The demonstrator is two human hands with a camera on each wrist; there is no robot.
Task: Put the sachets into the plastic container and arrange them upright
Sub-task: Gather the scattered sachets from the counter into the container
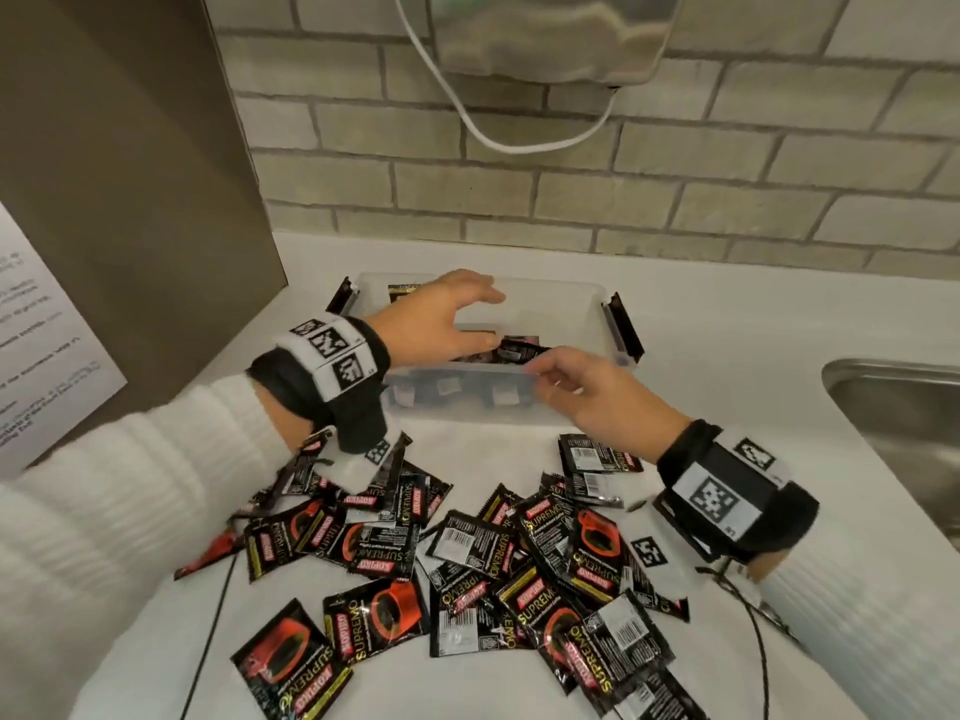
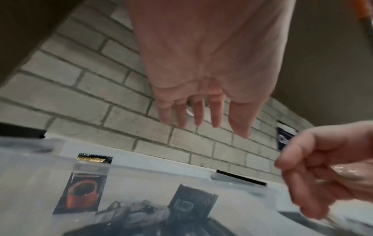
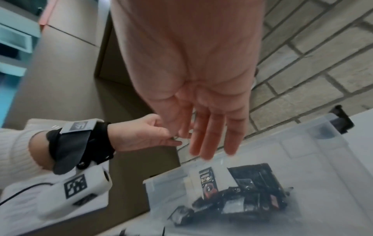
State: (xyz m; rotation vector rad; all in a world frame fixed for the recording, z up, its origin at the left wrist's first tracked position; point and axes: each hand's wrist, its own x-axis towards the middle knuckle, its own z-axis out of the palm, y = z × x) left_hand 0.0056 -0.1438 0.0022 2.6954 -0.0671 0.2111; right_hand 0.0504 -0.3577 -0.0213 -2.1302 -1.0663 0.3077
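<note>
The clear plastic container (image 1: 592,309) at twelve o'clock holds a jumble of black sachets (image 3: 238,206), one upright (image 2: 80,193) at its left wall; too tangled to count. Both the left hand (image 1: 441,317) and right hand (image 1: 597,392) hover over it, fingers loose, holding nothing. Dozens of loose sachets (image 1: 467,563) lie at six o'clock.

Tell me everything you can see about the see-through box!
The plastic container is a clear, cloudy-looking rectangular tub with no lid on, and black clips folded out at both ends. It sits on the white counter near the brick wall. Black sachets lie jumbled inside; one leans against a wall. The left hand hovers over it, and the right hand is by its near rim.
</note>
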